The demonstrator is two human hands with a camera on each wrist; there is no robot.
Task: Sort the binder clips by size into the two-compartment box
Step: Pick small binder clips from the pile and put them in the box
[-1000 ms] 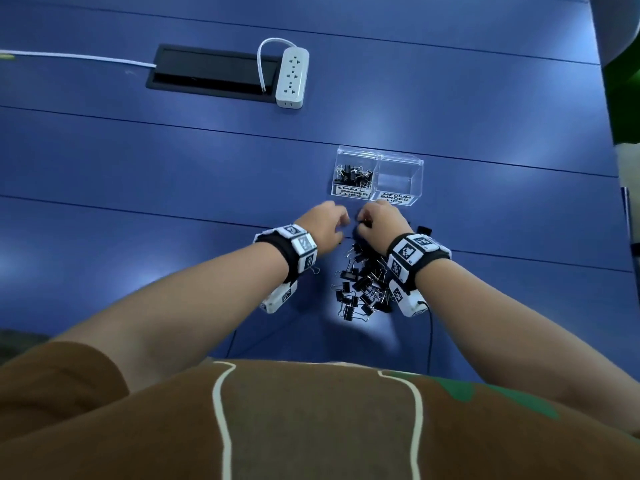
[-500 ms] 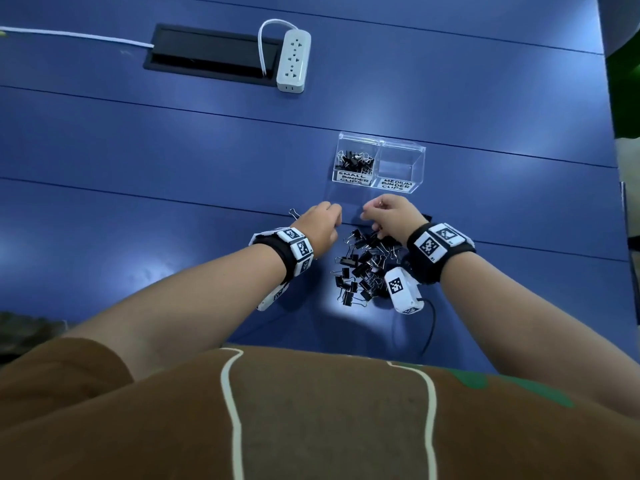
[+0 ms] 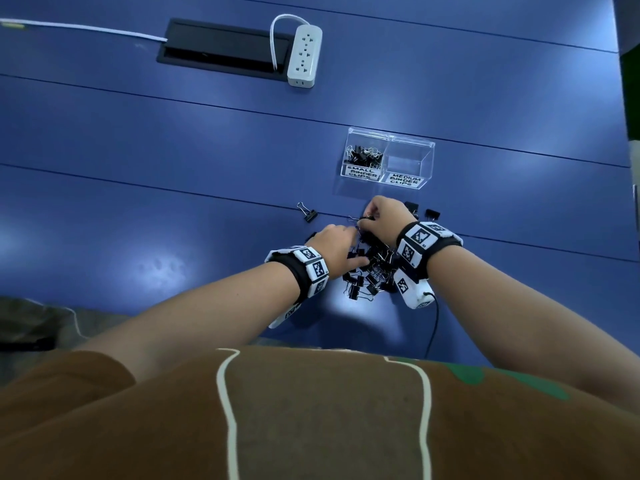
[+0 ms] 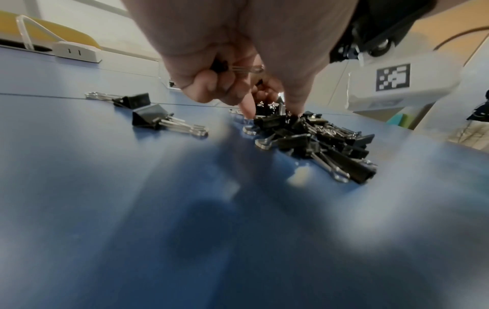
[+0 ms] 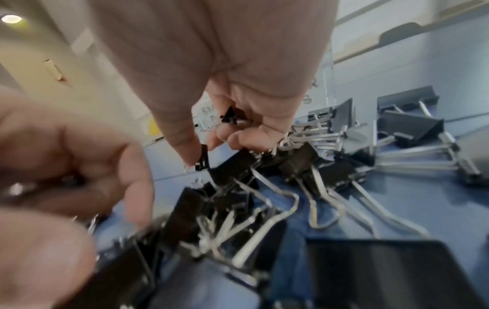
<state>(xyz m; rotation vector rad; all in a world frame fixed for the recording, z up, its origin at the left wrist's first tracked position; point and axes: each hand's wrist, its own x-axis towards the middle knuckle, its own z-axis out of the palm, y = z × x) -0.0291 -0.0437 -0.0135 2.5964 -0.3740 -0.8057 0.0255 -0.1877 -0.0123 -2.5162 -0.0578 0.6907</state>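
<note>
The clear two-compartment box [image 3: 425,160] stands beyond my hands. Its left half, labelled SMALL BINDER CLIPS, holds several small clips [image 3: 363,156]. The right half, labelled MEDIUM, looks empty. A pile of black binder clips [image 3: 372,275] [image 4: 317,142] [image 5: 264,198] lies between my wrists. My left hand [image 3: 337,251] [image 4: 271,110] keeps a small clip [image 4: 225,68] tucked in its curled fingers while thumb and forefinger reach down into the pile. My right hand [image 3: 384,220] [image 5: 202,152] pinches a small clip [image 5: 203,160] at the pile's far edge, with another small clip [image 5: 230,117] in its palm.
One clip [image 3: 308,213] lies alone to the left of the pile, and larger clips [image 3: 431,213] [image 5: 412,125] sit to the right of my right hand. A white power strip [image 3: 304,57] and a black cable hatch [image 3: 221,46] are far back. A thin black cable [image 3: 434,327] trails from my right wrist.
My left hand has drawn back toward me onto the pile. My right hand has stayed at the pile's far edge, now pinching a clip.
</note>
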